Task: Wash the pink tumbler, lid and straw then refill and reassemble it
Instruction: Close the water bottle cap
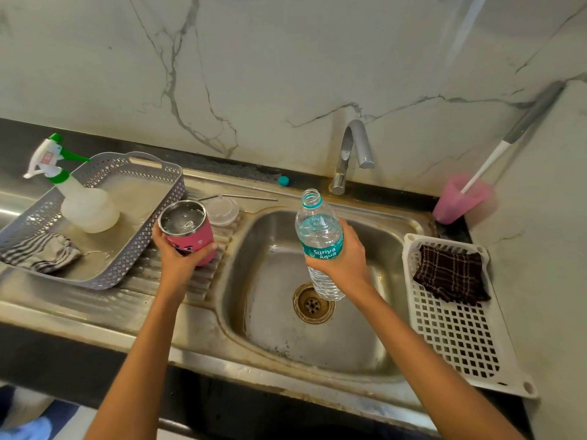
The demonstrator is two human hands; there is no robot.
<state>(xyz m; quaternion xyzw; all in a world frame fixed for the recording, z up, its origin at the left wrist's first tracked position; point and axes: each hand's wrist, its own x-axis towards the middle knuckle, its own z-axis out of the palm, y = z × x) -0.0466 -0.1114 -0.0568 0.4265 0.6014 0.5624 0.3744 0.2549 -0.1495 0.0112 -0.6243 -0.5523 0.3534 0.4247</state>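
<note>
Open pink tumbler (194, 243) holds water; clear lid (223, 211), metal straw (247, 197) lie behind.

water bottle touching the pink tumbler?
Apart. Head view shows sink steel between the water bottle in the right hand and the pink tumbler in the left hand.

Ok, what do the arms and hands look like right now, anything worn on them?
No sleeves show anywhere in view: both arms are bare from the bottom edge of the picture up to the wrists. The left hand and right hand wear no gloves, and I can see no watch, bracelet or ring on either.
</note>
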